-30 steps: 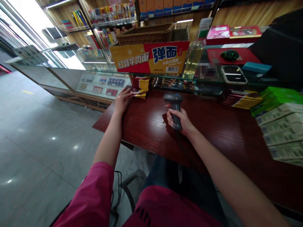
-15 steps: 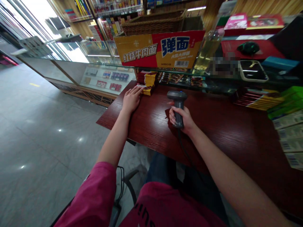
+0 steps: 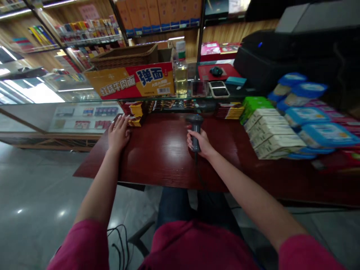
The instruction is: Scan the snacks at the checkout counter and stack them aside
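Note:
My right hand [image 3: 199, 140] grips a dark grey barcode scanner [image 3: 196, 131] by its handle, its head up and its cord hanging toward the table's front edge. My left hand [image 3: 118, 133] rests on the left part of the dark red wooden table [image 3: 157, 165], fingers stretched out and holding nothing. Its fingertips are at the near left side of a stack of red and yellow packets [image 3: 135, 114]; whether they touch it I cannot tell. A second stack of similar packets [image 3: 230, 110] lies beyond the scanner to the right.
An instant noodle carton [image 3: 149, 80] with a wicker basket [image 3: 126, 56] stands on the glass counter. Beside it are a bottle of yellowish liquid [image 3: 181, 77] and a phone [image 3: 218, 90]. Green-and-white cartons [image 3: 274, 137] and blue-lidded tubs [image 3: 329, 133] are piled at the right.
The view has swung right, bringing more of the right-hand goods into sight. My left hand has drawn slightly back from the packet stack. My right hand still holds the scanner.

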Tool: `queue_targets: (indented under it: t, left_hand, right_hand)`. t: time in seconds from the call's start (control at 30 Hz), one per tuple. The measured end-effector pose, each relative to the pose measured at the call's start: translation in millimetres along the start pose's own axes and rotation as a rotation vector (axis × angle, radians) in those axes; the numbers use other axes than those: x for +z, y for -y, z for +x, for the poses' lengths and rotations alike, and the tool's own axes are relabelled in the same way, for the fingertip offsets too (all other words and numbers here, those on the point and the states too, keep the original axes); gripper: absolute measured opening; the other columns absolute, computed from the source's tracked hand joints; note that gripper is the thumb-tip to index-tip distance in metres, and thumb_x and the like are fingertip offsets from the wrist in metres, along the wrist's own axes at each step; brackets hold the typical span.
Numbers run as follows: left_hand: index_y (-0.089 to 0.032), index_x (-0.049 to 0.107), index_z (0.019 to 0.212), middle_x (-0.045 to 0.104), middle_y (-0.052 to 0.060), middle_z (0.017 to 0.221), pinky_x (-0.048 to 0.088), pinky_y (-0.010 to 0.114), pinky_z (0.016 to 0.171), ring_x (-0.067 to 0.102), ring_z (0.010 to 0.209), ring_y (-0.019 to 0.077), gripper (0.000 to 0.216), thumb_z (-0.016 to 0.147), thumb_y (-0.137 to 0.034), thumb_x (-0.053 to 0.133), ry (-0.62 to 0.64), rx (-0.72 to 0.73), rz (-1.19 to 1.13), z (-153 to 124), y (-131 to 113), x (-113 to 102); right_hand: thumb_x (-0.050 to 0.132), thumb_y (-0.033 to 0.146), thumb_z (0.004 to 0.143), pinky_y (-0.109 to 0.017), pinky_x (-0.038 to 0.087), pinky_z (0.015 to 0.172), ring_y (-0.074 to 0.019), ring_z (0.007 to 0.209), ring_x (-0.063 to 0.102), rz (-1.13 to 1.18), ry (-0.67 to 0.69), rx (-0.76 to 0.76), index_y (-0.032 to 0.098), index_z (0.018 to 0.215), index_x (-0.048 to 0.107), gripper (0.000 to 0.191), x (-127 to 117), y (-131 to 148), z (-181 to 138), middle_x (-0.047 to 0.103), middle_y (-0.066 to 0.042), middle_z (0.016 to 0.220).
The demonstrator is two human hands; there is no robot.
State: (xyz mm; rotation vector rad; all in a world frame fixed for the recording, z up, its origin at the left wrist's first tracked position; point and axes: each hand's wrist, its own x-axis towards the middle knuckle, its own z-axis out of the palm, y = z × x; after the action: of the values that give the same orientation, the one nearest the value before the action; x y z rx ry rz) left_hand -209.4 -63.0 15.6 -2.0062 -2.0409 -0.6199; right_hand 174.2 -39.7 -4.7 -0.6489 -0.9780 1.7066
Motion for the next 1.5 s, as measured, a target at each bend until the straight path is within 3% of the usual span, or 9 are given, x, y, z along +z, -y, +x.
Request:
queue_targets:
  t: [0.13, 0.3, 0.4, 0.53, 0.7, 0.93, 1.2, 1.33, 1.5]
  left_hand:
    - [-0.032, 0.044, 0.166, 0.045, 0.004, 0.172, 0.028, 0.051, 0.135, 0.041, 0.161, 0.0264, 0.068, 0.098, -0.022, 0.046, -0.166, 0.124, -0.131, 10, -66, 13]
    - [-0.025, 0.05, 0.161, 0.056, 0.01, 0.164, 0.041, 0.044, 0.129, 0.051, 0.154, 0.0263, 0.063, 0.098, -0.019, 0.051, 0.02, 0.522, -0.373, 40, -235, 65]
    - [-0.02, 0.046, 0.162, 0.05, 0.014, 0.167, 0.042, 0.044, 0.127, 0.047, 0.156, 0.0267, 0.065, 0.097, -0.014, 0.052, 0.052, 0.576, -0.497, 69, -323, 100]
    - [-0.022, 0.049, 0.16, 0.05, 0.014, 0.167, 0.04, 0.048, 0.127, 0.045, 0.156, 0.0298, 0.066, 0.095, -0.009, 0.053, 0.055, 0.516, -0.548, 103, -372, 136]
    - [-0.03, 0.067, 0.143, 0.067, 0.009, 0.146, 0.037, 0.052, 0.126, 0.054, 0.146, 0.0311, 0.05, 0.098, -0.011, 0.054, -0.02, 0.422, -0.494, 116, -357, 148]
    - [-0.022, 0.075, 0.118, 0.077, 0.007, 0.125, 0.052, 0.037, 0.113, 0.069, 0.124, 0.0256, 0.023, 0.101, -0.022, 0.06, -0.173, 0.134, -0.756, 96, -285, 124]
    - [-0.014, 0.078, 0.112, 0.083, 0.009, 0.106, 0.066, 0.036, 0.083, 0.078, 0.091, 0.0226, 0.028, 0.09, -0.032, 0.073, 0.157, -0.203, -1.276, 56, -183, 104]
    - [-0.015, 0.079, 0.104, 0.082, 0.006, 0.094, 0.066, 0.032, 0.074, 0.075, 0.077, 0.0184, 0.021, 0.09, -0.029, 0.075, 0.128, -0.251, -1.32, 56, -172, 106]
    - [-0.015, 0.079, 0.104, 0.081, 0.004, 0.089, 0.063, 0.027, 0.069, 0.074, 0.075, 0.0166, 0.017, 0.091, -0.023, 0.072, 0.101, -0.272, -1.325, 61, -178, 109]
  right_hand:
    - [0.085, 0.042, 0.073, -0.021, 0.038, 0.036, -0.0091, 0.04, 0.047, -0.071, -0.079, -0.058, 0.023, 0.111, 0.056, 0.052, -57, 37, -24, 0.058, 0.011, 0.059]
    - [0.088, 0.043, 0.073, -0.021, 0.039, 0.037, -0.0093, 0.041, 0.048, -0.133, -0.212, -0.153, 0.025, 0.111, 0.054, 0.054, -104, 66, -47, 0.058, 0.012, 0.061]
    - [0.089, 0.047, 0.072, -0.021, 0.039, 0.037, -0.0092, 0.041, 0.048, -0.117, -0.236, -0.156, 0.025, 0.11, 0.053, 0.056, -115, 72, -51, 0.058, 0.012, 0.061]
    - [0.087, 0.047, 0.076, -0.021, 0.038, 0.037, -0.0088, 0.041, 0.048, -0.088, -0.221, -0.157, 0.026, 0.11, 0.054, 0.052, -122, 72, -46, 0.056, 0.012, 0.061]
    - [0.085, 0.043, 0.078, -0.023, 0.039, 0.038, -0.0091, 0.041, 0.048, -0.102, -0.179, -0.144, 0.025, 0.109, 0.055, 0.047, -124, 74, -39, 0.056, 0.011, 0.062]
    - [0.085, 0.047, 0.079, -0.023, 0.039, 0.037, -0.009, 0.041, 0.048, -0.121, -0.044, -0.07, 0.025, 0.114, 0.057, 0.051, -104, 79, -60, 0.057, 0.011, 0.065]
    - [0.084, 0.053, 0.082, -0.021, 0.036, 0.033, -0.0077, 0.037, 0.044, -0.084, 0.165, 0.073, 0.024, 0.106, 0.053, 0.049, -37, 38, -28, 0.054, 0.011, 0.061]
    - [0.084, 0.056, 0.082, -0.021, 0.037, 0.033, -0.0077, 0.037, 0.044, -0.063, 0.194, 0.103, 0.025, 0.105, 0.052, 0.051, -9, 15, -7, 0.054, 0.011, 0.06]
    - [0.085, 0.057, 0.08, -0.022, 0.036, 0.031, -0.0077, 0.037, 0.044, -0.1, 0.174, 0.131, 0.025, 0.104, 0.052, 0.052, -6, 7, -3, 0.055, 0.011, 0.061]
